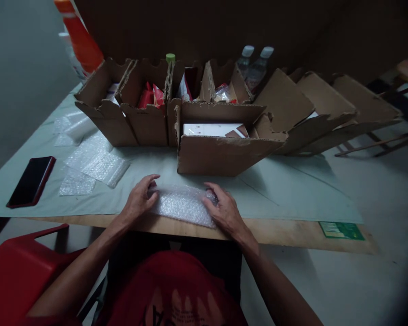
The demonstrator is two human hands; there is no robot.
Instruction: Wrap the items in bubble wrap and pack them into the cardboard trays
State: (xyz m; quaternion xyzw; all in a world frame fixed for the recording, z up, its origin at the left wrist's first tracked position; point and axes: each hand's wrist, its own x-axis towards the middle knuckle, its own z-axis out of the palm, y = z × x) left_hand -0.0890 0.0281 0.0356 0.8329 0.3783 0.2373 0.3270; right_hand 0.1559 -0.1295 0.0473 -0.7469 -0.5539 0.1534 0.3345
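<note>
While hands [182,206] on table [292,194]: dim room.

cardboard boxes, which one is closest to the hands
The open box pulled forward from the row, with a white package inside. It sits just behind the bubble wrap under both hands; the other boxes stand farther back.

1. A dark phone [31,181] lies flat near the table's left edge.
2. Loose bubble-wrap sheets [94,164] lie spread just right of the phone.
3. An open cardboard box [221,151] stands mid-table with a white carton [212,130] inside.
4. A row of open boxes [136,106] behind it holds red packets [152,96].
5. Two clear bottles [255,65] stand behind the row, and a green cap [170,57] shows further left.
6. Flattened cartons [329,113] lean to the right.
7. A green label [342,230] sits on the table's wooden edge [292,233].
8. A red chair [17,271] stands at lower left.
</note>
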